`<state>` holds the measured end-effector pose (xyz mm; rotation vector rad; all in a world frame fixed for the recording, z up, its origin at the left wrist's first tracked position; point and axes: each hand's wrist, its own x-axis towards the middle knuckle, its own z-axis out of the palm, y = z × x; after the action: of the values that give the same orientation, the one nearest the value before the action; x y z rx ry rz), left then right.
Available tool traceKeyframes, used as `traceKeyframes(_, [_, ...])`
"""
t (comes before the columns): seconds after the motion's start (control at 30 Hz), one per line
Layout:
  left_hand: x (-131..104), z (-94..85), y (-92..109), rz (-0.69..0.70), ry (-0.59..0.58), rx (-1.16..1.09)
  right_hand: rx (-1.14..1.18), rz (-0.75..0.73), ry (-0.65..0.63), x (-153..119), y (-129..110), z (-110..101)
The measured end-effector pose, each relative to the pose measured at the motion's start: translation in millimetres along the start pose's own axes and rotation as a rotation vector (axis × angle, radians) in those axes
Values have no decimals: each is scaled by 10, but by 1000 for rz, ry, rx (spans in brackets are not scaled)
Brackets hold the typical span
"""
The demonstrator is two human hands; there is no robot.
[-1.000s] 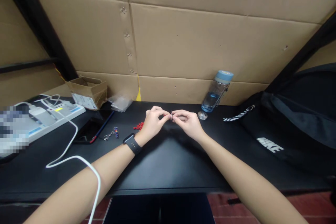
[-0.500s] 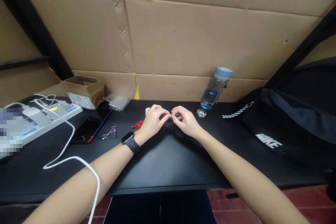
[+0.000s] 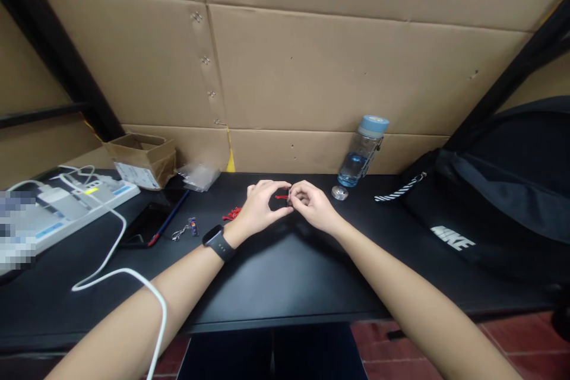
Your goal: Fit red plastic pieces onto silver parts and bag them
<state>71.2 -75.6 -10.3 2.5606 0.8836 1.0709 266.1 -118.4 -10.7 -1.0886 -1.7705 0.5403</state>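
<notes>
In front of me, above the black table, my left hand (image 3: 261, 206) has its thumb and index finger spread apart in a C shape. Their tips come close to the fingertips of my right hand (image 3: 309, 205); whether they touch anything there, I cannot tell. My right hand is closed in a pinch on a small red cord (image 3: 281, 196), which sticks out leftward into the gap of my left hand. Anything else in that pinch is hidden by the fingers. Several red cords (image 3: 231, 214) lie in a small pile on the table, partly behind my left wrist.
A keychain (image 3: 191, 227), a phone (image 3: 154, 219) and a clear plastic bag (image 3: 199, 177) lie leftward, near a cardboard box (image 3: 142, 157) and a power strip (image 3: 89, 202). A white cable (image 3: 146, 286) crosses my left forearm. Rightward are a water bottle (image 3: 358, 157), a small round clear container (image 3: 339, 193) and a black bag (image 3: 481, 202).
My left thumb and index finger have moved apart from a pinch, and the red cord between the hands now shows. My right hand keeps its pinch in about the same place.
</notes>
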Motion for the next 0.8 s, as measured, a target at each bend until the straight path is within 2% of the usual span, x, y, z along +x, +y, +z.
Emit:
traceKeyframes(0.37, [6, -6, 5, 35, -18, 12, -69, -59, -109, -3, -4, -91])
traceKeyframes(0.8, [10, -3, 10, 29, -36, 41, -77, -56, -129, 10, 36, -99])
